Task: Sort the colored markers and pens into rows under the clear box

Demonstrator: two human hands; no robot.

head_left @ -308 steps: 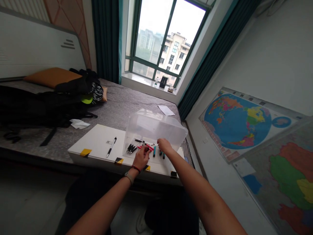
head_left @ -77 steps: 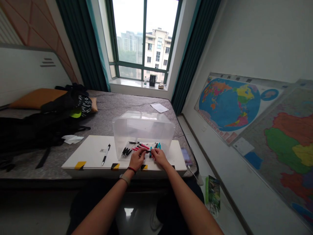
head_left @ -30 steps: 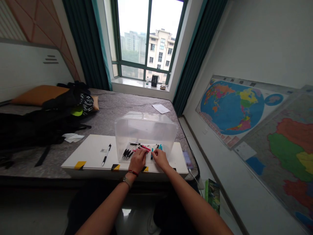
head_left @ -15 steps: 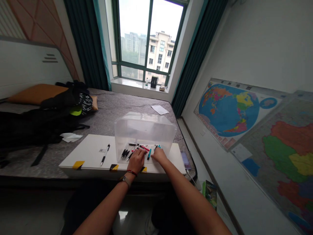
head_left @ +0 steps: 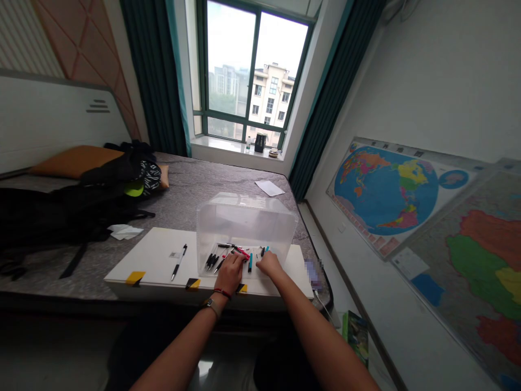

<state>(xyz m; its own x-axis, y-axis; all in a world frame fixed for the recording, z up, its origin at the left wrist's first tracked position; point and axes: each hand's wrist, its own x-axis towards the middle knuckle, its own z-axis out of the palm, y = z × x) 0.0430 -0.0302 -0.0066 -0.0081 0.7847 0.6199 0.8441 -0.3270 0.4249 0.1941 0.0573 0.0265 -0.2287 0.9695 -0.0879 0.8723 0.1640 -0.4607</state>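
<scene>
A clear plastic bin (head_left: 244,222) lies on its side on a white box (head_left: 157,252), its opening towards me. Several pens, among them black pens (head_left: 211,260), a red pen (head_left: 243,252) and a teal pen (head_left: 250,263), lie loose inside it. My left hand (head_left: 230,271) reaches in at the opening, fingers bent together by the red pen; what they hold is hidden. To the right, my right hand (head_left: 269,264) is closed, its fingertips beside a dark pen (head_left: 262,251); its grip is too small to make out. Outside the bin, a black-and-white pen (head_left: 179,262) lies on the box.
The white box rests on a grey mattress (head_left: 195,179). A phone-like object (head_left: 313,273), blurred, with a white cable lies to its right. On the left are dark bags (head_left: 49,222) and a crumpled tissue (head_left: 125,232). A white sheet (head_left: 269,188) lies farther back.
The whole view has shifted slightly, with everything sitting a little lower and to the right. Both hands stay among the pens; the red pen by my left hand lies at a slightly different angle.
</scene>
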